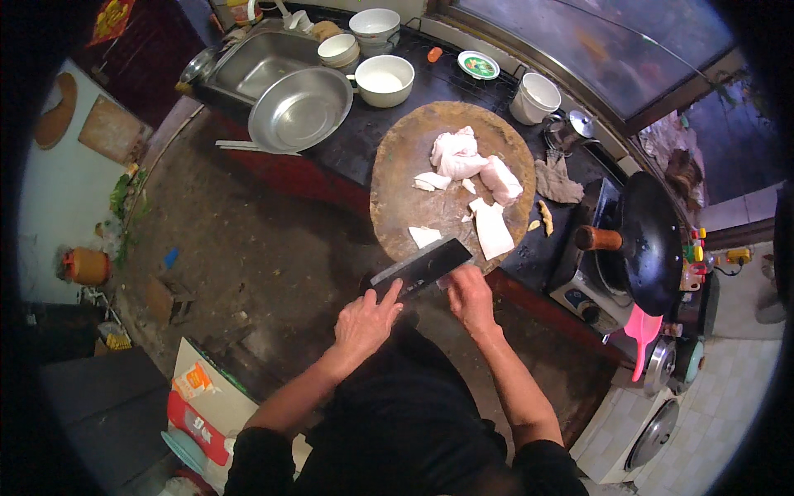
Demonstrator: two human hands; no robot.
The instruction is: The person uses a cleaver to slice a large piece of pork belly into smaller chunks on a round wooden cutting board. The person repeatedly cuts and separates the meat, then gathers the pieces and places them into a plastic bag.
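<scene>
A cleaver [425, 266] with a dark, broad blade is held flat at the near edge of a round wooden chopping board [397, 204]. My right hand [472, 297] is closed at the blade's right end, around the handle, which the fingers mostly hide. Fingers of my left hand [369, 322] are spread and touch the blade's left end. Pale pink pieces of meat [459, 155] lie on the board's far half, with another chunk [501, 180] beside them. Nearer me are a flat white slab [493, 230] and a smaller white piece [425, 236], partly behind the blade.
A steel basin [301, 111] overhangs the counter edge by the sink [267, 62]. White bowls [384, 80] stand behind. Right of the board are a rag [558, 180], ginger [546, 217] and a wok [651, 248] on a stove, its wooden handle [598, 238] pointing toward the board.
</scene>
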